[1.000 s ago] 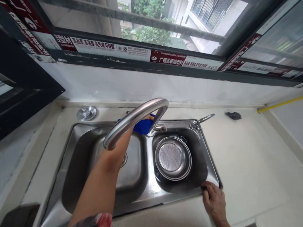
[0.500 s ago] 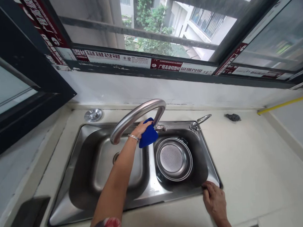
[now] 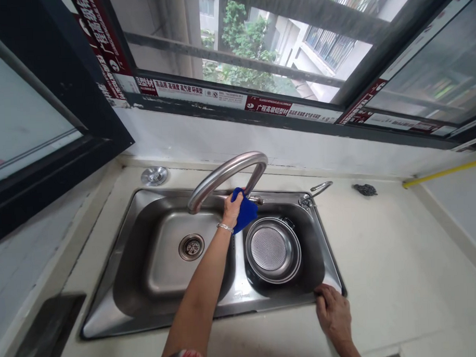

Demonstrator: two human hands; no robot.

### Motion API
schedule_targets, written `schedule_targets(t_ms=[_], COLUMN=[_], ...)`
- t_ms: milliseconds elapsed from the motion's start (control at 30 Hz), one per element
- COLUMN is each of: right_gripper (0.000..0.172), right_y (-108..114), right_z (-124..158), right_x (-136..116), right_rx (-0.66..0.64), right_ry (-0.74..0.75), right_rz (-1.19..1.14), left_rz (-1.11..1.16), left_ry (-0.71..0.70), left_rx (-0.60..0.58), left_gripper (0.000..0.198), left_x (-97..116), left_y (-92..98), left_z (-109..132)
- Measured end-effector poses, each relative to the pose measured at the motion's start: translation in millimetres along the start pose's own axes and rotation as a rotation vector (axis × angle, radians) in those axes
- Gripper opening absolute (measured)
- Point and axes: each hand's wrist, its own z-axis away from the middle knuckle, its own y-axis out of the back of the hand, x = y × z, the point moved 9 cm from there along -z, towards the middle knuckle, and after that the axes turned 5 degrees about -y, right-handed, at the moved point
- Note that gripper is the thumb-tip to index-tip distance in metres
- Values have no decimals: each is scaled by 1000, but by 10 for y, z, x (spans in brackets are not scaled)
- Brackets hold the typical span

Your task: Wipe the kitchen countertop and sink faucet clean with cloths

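My left hand (image 3: 231,211) is closed on a blue cloth (image 3: 245,215), which it presses against the lower part of the curved steel faucet (image 3: 226,172). The cloth hangs down beside the faucet's base, over the divider between the two bowls. At the front right corner of the steel double sink (image 3: 240,282), my right hand (image 3: 333,310) has its fingers curled over the rim. Inside the right bowl sits a round steel pan (image 3: 268,249) with a dimpled or perforated bottom and dark handles.
The left bowl shows a drain strainer (image 3: 191,247). A round metal drain cover (image 3: 154,175) lies behind the sink's left corner. Right of the sink are a small thin tap (image 3: 320,187), a dark scouring pad (image 3: 365,189) and a yellow pipe (image 3: 444,173). An open window frame (image 3: 115,143) juts in at left.
My left hand, still holding the blue cloth, has turned around the faucet, and its thumb side now shows. The camera view has shifted slightly. My right hand stays at the sink corner.
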Motion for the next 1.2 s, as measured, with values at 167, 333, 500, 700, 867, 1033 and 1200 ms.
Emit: schedule_targets(t_ms=[167,333,500,700,867,1033,1200], right_gripper=[26,24,22,23,22,22,20], right_y=[-5,7,9,-3,-13,16,25], right_z=[-21,-39,-49,-63,-64,-77,-89], right_x=[1,-6,-31,-32,-30,-68,-86], right_rx=[-6,-3,-2,-4,-24,-14,-6], right_ry=[-24,-29,-10,-27,-28,-21,-27], right_rz=[-6,1,-13,-24,-32,-44,-68], left_rz=[-19,-62,-107,-141,-197,-261,-298], left_ry=[-111,-181,-226,-252,-395,-442,-430], left_rx=[57,86,102,105,98,131,24], left_gripper=[47,39,37,39,50,51,53], left_x=[19,63,67,65,143,160,168], left_y=[-2,-2,5,-5,-135,-151,-116], left_z=[45,69,81,120,205,222,245])
